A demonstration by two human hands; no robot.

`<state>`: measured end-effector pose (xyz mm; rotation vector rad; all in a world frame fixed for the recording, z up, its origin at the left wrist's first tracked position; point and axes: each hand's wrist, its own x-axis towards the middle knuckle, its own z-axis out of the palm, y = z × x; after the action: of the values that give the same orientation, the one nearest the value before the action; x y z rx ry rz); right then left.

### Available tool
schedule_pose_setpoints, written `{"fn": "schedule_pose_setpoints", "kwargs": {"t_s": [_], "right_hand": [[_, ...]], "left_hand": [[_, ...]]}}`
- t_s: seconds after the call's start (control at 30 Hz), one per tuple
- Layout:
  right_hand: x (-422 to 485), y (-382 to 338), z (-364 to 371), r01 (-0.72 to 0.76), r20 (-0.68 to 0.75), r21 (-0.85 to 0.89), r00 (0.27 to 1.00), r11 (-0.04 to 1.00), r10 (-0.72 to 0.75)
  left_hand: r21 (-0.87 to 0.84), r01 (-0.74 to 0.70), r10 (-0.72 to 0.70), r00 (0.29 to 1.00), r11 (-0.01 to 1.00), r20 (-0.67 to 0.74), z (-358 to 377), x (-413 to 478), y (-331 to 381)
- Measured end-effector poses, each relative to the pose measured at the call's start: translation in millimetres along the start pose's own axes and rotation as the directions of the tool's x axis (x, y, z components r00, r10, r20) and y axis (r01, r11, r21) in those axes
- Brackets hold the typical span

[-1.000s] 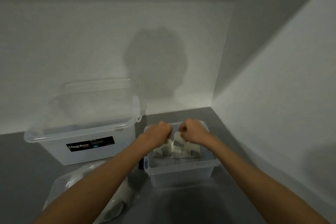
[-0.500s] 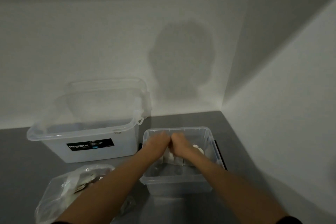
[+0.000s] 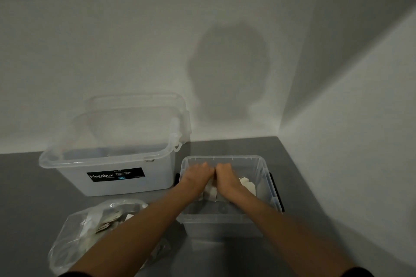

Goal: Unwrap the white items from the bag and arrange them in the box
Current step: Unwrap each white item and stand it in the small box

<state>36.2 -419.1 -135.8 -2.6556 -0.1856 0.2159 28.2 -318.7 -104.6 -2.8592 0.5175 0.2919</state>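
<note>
A small clear plastic box point(image 3: 273, 189) stands on the grey table. Several white items point(image 3: 247, 184) lie inside it. My left hand point(image 3: 198, 174) and my right hand point(image 3: 225, 175) are both down inside the box, side by side with knuckles touching, fingers curled over white items point(image 3: 210, 191) between them. What exactly each hand grips is hidden under the fingers. A clear plastic bag point(image 3: 90, 236) holding more wrapped items lies at the front left, partly under my left forearm.
A larger clear box point(image 3: 108, 159) with a black Megabox label stands at the back left, its lid leaning against the wall behind it. White walls close the table at the back and right, forming a corner.
Both hands have sunk from above the small box down into it, onto the white items. The view has shifted so the box sits nearer the centre.
</note>
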Motion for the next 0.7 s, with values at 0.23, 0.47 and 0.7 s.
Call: {"fn": "schedule_pose_setpoints", "kwargs": {"t_s": [0.23,0.47,0.7], "right_hand": [[-6.6,-2.2,-23.6,0.019,0.059,-0.063,0.998,0.998,-0.015],[-24.5,-30.7,-95.7,0.090,-0.042,-0.139,0.994,0.986,-0.097],[-53.3,-96.8,-125.8,0.187,-0.094,-0.033,0.977,0.982,-0.189]], "left_hand": [[0.037,0.005,-0.002,0.997,0.999,-0.081,-7.8,-10.2,-10.2],[-0.208,0.017,-0.079,0.953,0.978,-0.293,-54.0,-44.2,-38.3],[-0.367,0.017,-0.158,0.921,0.930,-0.357,-73.9,-114.0,-103.2]]}}
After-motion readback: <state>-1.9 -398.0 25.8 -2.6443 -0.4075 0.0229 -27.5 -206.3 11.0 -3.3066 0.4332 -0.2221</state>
